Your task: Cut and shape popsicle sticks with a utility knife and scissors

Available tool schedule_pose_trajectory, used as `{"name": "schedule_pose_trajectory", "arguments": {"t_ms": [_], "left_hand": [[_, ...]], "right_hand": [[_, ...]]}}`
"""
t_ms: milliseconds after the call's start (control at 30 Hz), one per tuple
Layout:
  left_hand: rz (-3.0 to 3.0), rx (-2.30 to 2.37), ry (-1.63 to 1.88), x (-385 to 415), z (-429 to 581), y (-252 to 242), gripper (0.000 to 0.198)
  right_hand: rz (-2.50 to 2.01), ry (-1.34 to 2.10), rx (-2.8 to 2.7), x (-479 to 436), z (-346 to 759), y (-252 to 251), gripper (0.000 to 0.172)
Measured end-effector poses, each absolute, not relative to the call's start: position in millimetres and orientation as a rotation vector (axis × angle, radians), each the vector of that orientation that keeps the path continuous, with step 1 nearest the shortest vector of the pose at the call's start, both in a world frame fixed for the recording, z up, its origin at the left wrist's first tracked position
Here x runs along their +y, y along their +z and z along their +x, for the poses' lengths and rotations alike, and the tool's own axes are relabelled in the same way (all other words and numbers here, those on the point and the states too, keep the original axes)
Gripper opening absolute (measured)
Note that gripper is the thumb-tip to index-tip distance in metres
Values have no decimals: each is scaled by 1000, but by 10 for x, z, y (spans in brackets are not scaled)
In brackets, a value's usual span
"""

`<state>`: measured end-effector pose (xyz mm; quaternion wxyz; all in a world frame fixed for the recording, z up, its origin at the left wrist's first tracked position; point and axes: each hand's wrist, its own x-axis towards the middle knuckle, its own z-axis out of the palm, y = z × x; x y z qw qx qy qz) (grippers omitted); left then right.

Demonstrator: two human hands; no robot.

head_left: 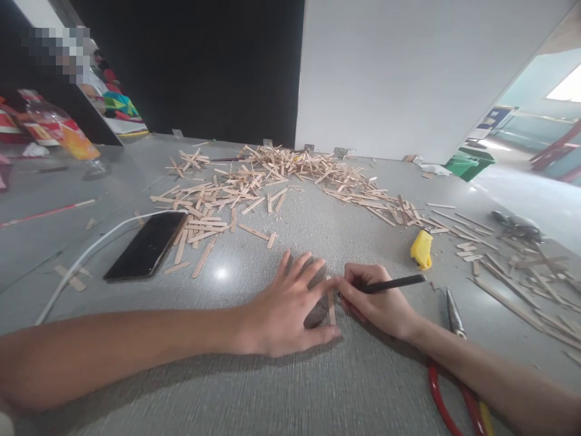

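Observation:
My left hand [290,306] lies spread on the grey table [281,393], its thumb and index finger at the two ends of a short wooden stick [331,307]. Beside that stick, my right hand [376,300] grips a black pen [394,283], fingers pinched near its tip. The pen's tip is hidden by the fingers, close to my left index fingertip. Pliers with red handles [436,393] lie partly under my right forearm. A yellow tool [422,248] rests beyond my right hand.
Piles of wooden sticks [290,162] curve across the back. A phone [147,245] with a white cable is at the left, near a tilted bottle [68,133]. More sticks and scraps [512,287] lie at the right. Black and white panels [390,79] stand behind.

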<state>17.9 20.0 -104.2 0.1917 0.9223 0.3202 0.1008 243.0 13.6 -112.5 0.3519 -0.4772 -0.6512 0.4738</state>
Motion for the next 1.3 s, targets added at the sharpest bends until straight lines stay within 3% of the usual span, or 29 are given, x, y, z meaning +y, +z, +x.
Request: {"name": "schedule_pose_trajectory", "arguments": {"t_ms": [100, 467, 1300], "left_hand": [[2577, 930, 301, 206, 178, -1046, 71], [2528, 905, 331, 213, 159, -1066, 74], [2580, 964, 170, 202, 187, -1011, 79]], "right_hand": [[-1271, 1205, -1732, 111, 2412, -1125, 39], [-1337, 1422, -1689, 121, 2410, -1118, 37], [-1311, 1372, -1646, 121, 2380, -1102, 35]]}}
